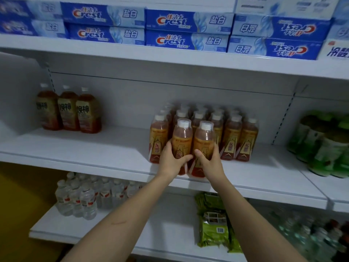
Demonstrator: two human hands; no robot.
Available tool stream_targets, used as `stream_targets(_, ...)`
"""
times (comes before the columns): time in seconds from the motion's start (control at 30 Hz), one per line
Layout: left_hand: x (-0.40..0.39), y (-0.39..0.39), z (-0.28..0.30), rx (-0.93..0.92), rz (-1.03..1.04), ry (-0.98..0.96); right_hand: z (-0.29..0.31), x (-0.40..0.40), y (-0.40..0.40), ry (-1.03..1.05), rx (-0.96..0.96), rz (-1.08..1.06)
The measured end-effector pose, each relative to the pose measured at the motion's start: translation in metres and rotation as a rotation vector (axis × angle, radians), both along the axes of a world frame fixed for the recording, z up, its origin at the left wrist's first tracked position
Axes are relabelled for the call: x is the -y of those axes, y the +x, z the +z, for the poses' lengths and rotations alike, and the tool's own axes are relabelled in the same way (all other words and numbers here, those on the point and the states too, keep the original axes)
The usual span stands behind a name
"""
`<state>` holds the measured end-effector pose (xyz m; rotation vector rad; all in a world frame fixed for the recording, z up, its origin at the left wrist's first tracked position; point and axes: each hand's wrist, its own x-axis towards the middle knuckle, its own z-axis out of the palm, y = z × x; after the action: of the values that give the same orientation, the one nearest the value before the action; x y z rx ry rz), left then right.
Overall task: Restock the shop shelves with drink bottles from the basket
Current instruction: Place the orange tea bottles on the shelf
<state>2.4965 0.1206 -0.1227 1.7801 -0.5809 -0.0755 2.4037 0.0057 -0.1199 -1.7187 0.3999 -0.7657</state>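
White shelf (105, 148); each hand grips one orange bottle (upright).

Blue and white toothpaste boxes (188, 21) lie stacked in rows along the top shelf, the right-hand ones upside down. Green packets (213, 224) sit piled on the bottom shelf. A yellow floor (20, 205) shows at lower left.
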Motion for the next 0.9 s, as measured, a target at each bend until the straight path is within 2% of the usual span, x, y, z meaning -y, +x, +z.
stream_targets(0.2,-0.008,-0.013,-0.018,0.088,0.061,0.25,-0.009,0.004,-0.014,-0.108,-0.075,0.045)
stream_targets(0.37,-0.009,-0.021,-0.027,0.112,0.08,0.241,-0.022,-0.001,-0.018,-0.089,-0.184,-0.047)
stream_targets(0.67,0.003,-0.022,-0.033,0.133,0.265,0.167,-0.034,0.007,0.014,-0.211,-0.216,-0.221)
stream_targets(0.9,0.016,-0.011,-0.037,0.192,0.329,0.208,-0.042,0.006,0.031,-0.271,-0.251,-0.338)
